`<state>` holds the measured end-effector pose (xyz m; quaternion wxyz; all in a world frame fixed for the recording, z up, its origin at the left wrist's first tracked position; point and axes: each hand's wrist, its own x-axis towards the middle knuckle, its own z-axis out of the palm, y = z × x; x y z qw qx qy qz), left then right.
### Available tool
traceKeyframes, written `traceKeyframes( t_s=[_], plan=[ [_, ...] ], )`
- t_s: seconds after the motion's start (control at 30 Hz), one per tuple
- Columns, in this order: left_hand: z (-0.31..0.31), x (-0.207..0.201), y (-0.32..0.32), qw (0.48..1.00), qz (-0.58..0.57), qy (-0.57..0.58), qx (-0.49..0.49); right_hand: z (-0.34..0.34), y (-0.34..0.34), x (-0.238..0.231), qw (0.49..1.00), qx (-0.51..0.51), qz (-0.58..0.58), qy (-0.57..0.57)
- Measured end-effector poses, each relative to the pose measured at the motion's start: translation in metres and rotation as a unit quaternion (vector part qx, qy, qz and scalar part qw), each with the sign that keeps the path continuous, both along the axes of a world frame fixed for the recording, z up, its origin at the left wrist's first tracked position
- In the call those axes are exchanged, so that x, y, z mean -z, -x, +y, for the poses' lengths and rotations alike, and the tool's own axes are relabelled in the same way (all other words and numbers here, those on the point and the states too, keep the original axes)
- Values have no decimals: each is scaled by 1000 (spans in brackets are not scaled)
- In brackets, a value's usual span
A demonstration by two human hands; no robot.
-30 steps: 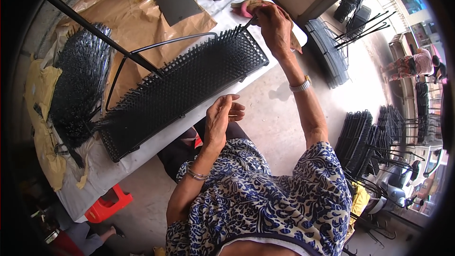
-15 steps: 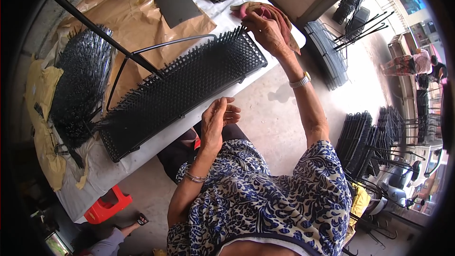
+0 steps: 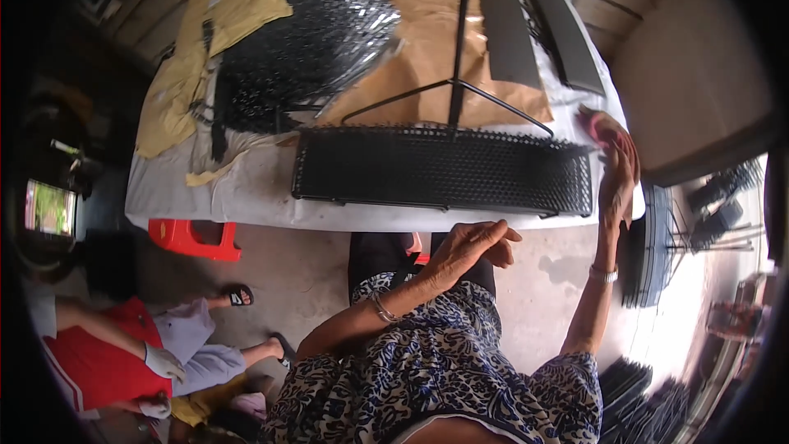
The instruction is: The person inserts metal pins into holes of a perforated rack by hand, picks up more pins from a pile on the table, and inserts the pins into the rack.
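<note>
Blur softens your right hand, which reaches over the right end of the table beside a crumpled reddish cloth; its fingers run together with the folds, so you cannot tell whether they grip it. Your left hand is released, loosely curled above your lap just off the near edge, some of its fingers partly hidden behind others.

In front of you, the long black mesh rack lies along the near side of the table, its ragged far edge smeared and its inside hard to read. The black pole beyond it is cut off at the top. To the far left, glossy black strips merge into one heap beside yellow sacking. The red stool is partly covered by the table, and the co-worker in red is cropped at lower left.
</note>
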<state>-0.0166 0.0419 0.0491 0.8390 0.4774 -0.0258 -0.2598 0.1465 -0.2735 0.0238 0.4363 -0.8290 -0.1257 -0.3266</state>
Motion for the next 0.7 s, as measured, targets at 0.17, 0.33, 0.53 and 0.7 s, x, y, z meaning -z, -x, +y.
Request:
traceKeyframes(
  t_s=[0.17,0.33,0.53,0.7],
  plan=[
    [82,-46,18,979,-52,-58,-191,85,54,-3,988,33,126,-87],
    [179,-43,-1,831,-161,-197,-495,113,85,3,994,49,99,-13],
    [374,53,-21,458,-192,-748,-440,157,110,4,994,18,101,34],
    [475,84,-32,418,-145,-821,-359,168,108,20,992,32,113,47]
  ],
)
